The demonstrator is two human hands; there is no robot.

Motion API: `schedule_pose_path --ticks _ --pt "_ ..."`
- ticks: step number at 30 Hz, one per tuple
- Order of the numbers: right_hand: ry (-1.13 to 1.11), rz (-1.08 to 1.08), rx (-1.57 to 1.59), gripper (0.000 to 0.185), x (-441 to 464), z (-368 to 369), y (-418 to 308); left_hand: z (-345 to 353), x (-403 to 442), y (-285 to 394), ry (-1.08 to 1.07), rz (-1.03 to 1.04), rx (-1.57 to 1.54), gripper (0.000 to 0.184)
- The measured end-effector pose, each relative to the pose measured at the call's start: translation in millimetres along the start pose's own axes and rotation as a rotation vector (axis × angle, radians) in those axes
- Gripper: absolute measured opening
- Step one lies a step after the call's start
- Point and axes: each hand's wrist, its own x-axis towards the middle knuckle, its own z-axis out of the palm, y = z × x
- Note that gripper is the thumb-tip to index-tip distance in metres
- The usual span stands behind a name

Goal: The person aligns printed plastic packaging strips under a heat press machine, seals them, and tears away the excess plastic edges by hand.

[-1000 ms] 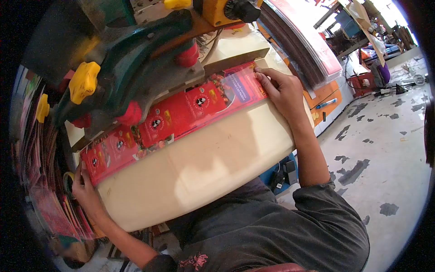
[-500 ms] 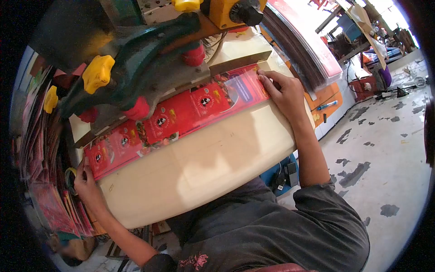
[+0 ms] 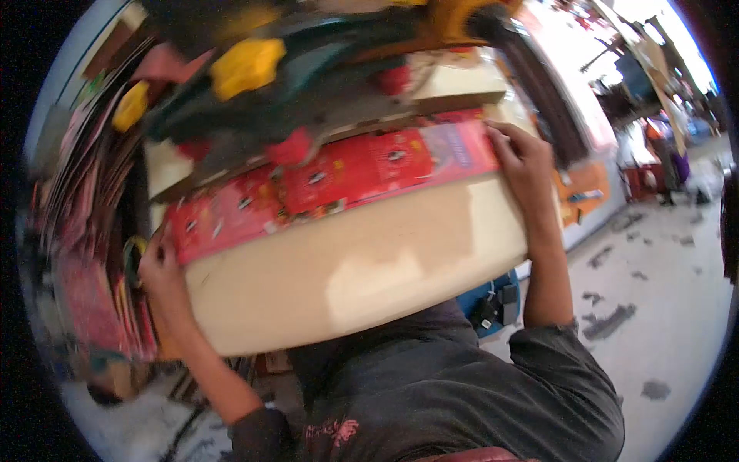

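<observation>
A red printed strip (image 3: pixel 331 181) lies along the near side of the dark green machine (image 3: pixel 323 46), on the cream tabletop (image 3: pixel 308 277). Before the machine's left end, the left hand (image 3: pixel 163 269) has its fingers narrowed on the strip's left end; before its right end, the right hand (image 3: pixel 530 158) pinches the other, though blur softens both grips. Holding opposite ends probably keeps the strip flat and squared to the machine. Stacked sheets (image 3: pixel 85 215) stand left of the machine, perhaps within easy reach.

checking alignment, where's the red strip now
In the head view's upper middle, the red strip lies across the cream table, between left hand and right hand.
</observation>
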Motion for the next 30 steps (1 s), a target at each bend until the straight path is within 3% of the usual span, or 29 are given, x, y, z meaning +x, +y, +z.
schedule_pose_path --ticks 6,8,11,15,17,30 --pt "-0.127 0.028 0.132 0.029 0 -5 -20 -4 -3 -3 0.101 0.010 0.092 0.036" --pt "-0.115 -0.013 0.038 0.029 2 -5 -10 -1 -4 2 0.132 0.041 -0.040 0.033" --pt "-0.125 -0.033 0.045 0.029 1 -10 -5 -1 -8 -2 0.186 0.115 -0.043 0.033" --pt "-0.127 -0.043 -0.001 0.030 5 -5 3 -1 -2 -7 0.143 0.010 -0.007 0.035" --pt "-0.128 -0.015 -0.007 0.031 5 -4 0 6 1 -18 0.175 0.116 -0.024 0.037" --pt "-0.152 -0.043 0.064 0.032 5 -7 6 9 1 -15 0.196 0.113 -0.017 0.035"
